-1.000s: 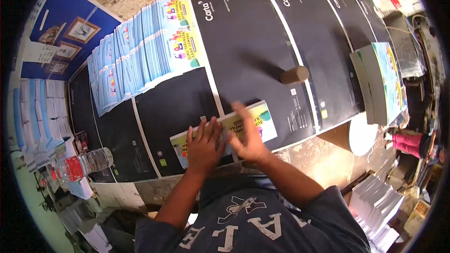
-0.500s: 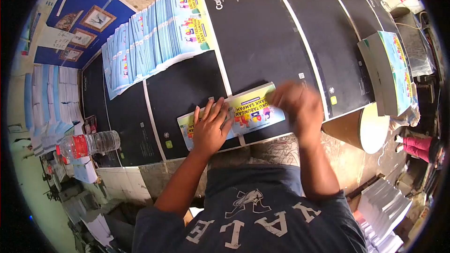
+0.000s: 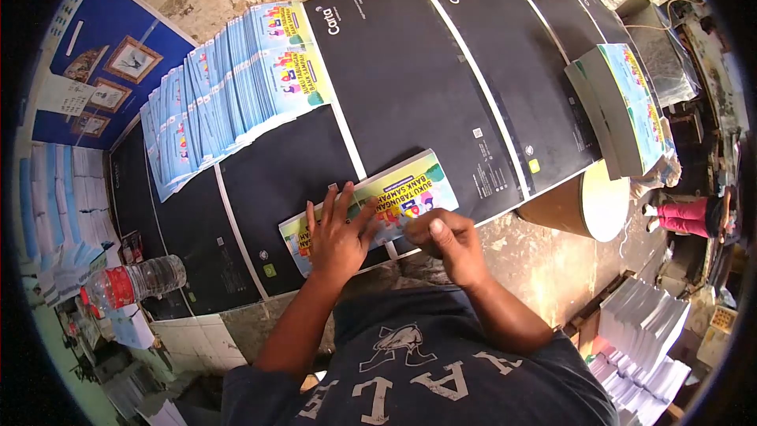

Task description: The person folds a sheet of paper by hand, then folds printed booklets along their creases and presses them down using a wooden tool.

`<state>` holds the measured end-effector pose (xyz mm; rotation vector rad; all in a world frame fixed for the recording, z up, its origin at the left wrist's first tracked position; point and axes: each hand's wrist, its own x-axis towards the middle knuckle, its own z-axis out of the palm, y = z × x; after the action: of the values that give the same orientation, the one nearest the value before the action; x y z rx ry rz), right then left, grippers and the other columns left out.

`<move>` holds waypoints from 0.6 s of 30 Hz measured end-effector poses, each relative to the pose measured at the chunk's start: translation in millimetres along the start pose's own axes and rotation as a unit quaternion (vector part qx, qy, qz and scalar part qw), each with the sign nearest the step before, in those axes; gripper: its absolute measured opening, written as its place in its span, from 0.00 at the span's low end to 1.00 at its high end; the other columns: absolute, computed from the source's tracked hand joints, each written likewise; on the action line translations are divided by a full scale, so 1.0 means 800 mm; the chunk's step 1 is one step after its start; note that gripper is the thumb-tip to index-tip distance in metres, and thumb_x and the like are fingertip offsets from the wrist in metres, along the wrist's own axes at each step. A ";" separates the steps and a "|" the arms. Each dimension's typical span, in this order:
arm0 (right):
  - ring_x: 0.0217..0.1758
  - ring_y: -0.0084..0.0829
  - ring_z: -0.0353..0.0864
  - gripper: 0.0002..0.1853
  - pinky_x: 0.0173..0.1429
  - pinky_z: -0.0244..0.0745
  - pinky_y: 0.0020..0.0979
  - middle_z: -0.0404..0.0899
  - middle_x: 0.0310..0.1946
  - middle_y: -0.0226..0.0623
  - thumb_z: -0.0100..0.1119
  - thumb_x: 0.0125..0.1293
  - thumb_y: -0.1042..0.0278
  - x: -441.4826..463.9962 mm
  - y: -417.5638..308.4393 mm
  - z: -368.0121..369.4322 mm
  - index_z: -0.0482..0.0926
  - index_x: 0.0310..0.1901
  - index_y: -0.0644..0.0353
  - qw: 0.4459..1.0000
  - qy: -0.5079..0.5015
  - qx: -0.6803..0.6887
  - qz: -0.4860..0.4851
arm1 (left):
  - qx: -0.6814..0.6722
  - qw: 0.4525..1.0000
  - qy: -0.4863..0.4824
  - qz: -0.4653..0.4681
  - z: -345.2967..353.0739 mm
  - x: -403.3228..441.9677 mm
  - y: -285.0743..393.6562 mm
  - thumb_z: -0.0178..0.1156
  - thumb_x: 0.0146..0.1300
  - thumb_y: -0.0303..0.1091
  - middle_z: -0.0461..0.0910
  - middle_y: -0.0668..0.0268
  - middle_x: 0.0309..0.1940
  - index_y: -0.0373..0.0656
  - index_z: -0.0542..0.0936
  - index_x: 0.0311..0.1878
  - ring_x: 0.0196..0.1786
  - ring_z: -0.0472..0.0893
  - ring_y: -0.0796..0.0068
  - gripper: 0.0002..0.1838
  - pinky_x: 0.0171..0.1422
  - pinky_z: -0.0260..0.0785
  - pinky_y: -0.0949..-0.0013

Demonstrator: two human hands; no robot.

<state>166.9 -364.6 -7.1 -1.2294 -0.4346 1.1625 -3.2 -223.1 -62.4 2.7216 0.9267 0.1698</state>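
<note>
A printed booklet sheet (image 3: 410,181) with a colourful cover lies slantwise near the table's front edge. Spread flat over its left part, my left hand (image 3: 335,241) presses it with open fingers. My right hand (image 3: 449,244) is curled, thumb up, at the sheet's lower edge, right of my left hand. Whatever its fingers may hold is hidden. Further back on the left, a fanned row of similar booklets (image 3: 236,79) overlaps across the table. A thick stack of the same prints (image 3: 623,110) stands at the table's right end.
Black boards with white seams cover the table (image 3: 394,71). A plastic bottle with a red label (image 3: 134,284) is at the left corner. A round drum (image 3: 579,201) stands by the right front edge. Paper piles (image 3: 643,323) sit lower right; a person in pink trousers (image 3: 684,214) is far right.
My right hand has moved left along the sheet, from its right end to its lower edge near the middle. My left hand stays on the sheet. The whole view has shifted slightly.
</note>
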 end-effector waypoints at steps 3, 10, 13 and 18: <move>0.32 0.19 0.73 0.12 0.40 0.71 0.27 0.80 0.27 0.33 0.63 0.68 0.74 -0.002 -0.057 -0.010 0.77 0.26 0.67 0.956 0.046 -0.178 -0.228 | -0.011 1.000 -0.003 -0.010 -0.001 0.002 0.000 0.66 0.65 0.51 0.67 0.59 0.73 0.70 0.78 0.67 0.76 0.64 0.48 0.26 0.76 0.47 0.31; 0.29 0.29 0.76 0.11 0.40 0.73 0.34 0.77 0.23 0.34 0.67 0.61 0.76 0.005 -0.024 -0.011 0.76 0.23 0.64 0.965 0.031 -0.209 -0.155 | -0.025 1.000 0.019 0.002 0.006 -0.001 -0.005 0.64 0.66 0.54 0.67 0.60 0.73 0.67 0.79 0.66 0.76 0.64 0.48 0.26 0.76 0.47 0.30; 0.28 0.36 0.78 0.15 0.39 0.72 0.37 0.77 0.21 0.37 0.71 0.56 0.76 0.008 -0.019 0.031 0.73 0.19 0.62 0.948 -0.073 -0.243 -0.192 | -0.005 1.000 -0.008 -0.014 0.003 0.000 -0.002 0.60 0.69 0.54 0.64 0.61 0.75 0.65 0.78 0.67 0.77 0.62 0.50 0.24 0.77 0.45 0.30; 0.27 0.33 0.77 0.14 0.39 0.71 0.33 0.78 0.21 0.35 0.71 0.55 0.80 0.005 0.019 0.033 0.74 0.19 0.61 0.964 -0.035 -0.234 -0.123 | -0.050 0.996 -0.065 0.024 -0.003 -0.007 -0.021 0.54 0.74 0.49 0.58 0.61 0.79 0.62 0.74 0.71 0.81 0.56 0.53 0.24 0.80 0.42 0.33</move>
<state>140.5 -349.5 -12.2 -1.4898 -0.9280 0.9162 -18.1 -213.2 -64.8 2.6287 0.7954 0.0451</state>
